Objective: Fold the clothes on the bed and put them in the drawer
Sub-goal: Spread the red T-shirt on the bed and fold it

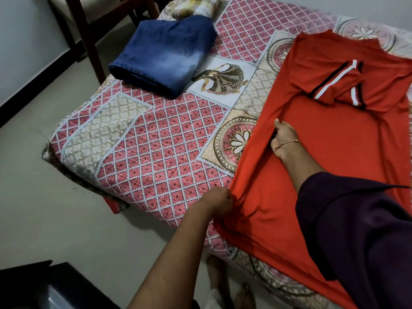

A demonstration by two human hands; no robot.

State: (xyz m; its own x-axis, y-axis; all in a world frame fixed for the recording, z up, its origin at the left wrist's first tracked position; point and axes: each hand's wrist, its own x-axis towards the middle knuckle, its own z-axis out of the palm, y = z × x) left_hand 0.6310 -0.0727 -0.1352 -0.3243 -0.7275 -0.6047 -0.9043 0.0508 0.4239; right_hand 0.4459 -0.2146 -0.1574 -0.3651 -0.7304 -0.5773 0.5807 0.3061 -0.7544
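Gripping red shirt edge, both hands, on bed.

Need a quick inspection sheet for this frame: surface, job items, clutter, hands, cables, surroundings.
Surface: bed under a patterned pink quilt.
Job's things: red shirt spread flat, one striped sleeve folded inward; blue garment already folded, lying apart.
Clutter: checked cloth bundle at the far edge.
Hands: left hand pinches the shirt's near edge; right hand grips a fold at the shirt's side.
Cables: nothing seen.
Surroundings: wooden chair, pale floor, dark furniture corner; no drawer identifiable.
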